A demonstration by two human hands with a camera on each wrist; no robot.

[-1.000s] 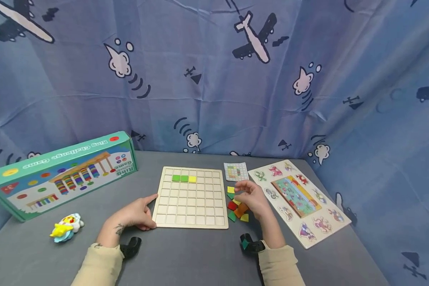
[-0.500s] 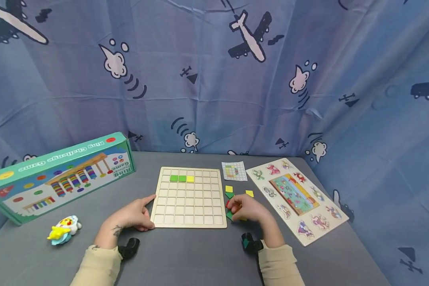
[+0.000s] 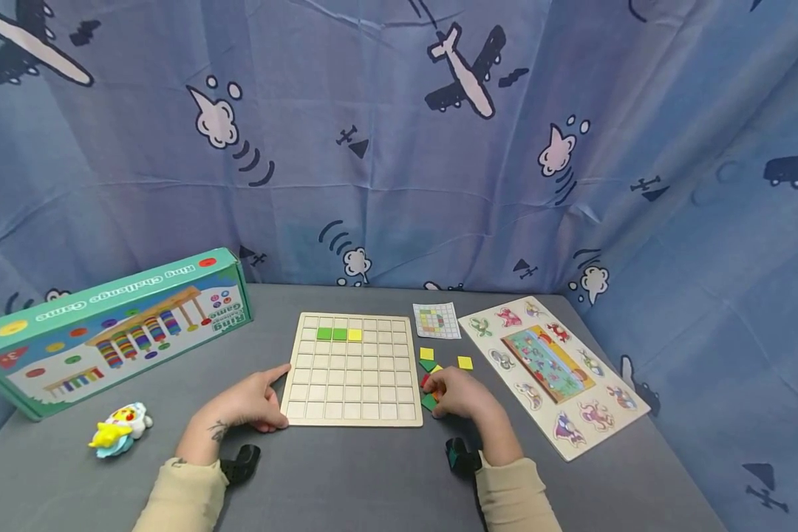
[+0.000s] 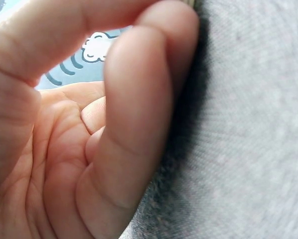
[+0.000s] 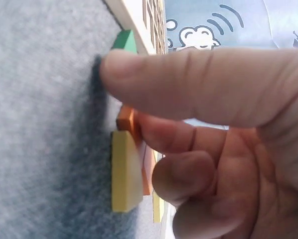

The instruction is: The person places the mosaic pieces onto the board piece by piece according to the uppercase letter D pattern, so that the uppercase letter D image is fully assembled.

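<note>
Right hand (image 3: 462, 395) curls over the loose coloured tiles (image 3: 431, 363) just right of the wooden grid board (image 3: 352, 373), fingers pinching an orange tile (image 5: 126, 119). Left hand (image 3: 249, 403) rests relaxed against the board's near-left corner. Largest is the blue aeroplane-print cloth (image 3: 399, 140) behind, then the grey table (image 3: 346, 480), then the green box (image 3: 109, 329) reading "Ring Challenge Game", then the animal puzzle board (image 3: 552, 373).
</note>
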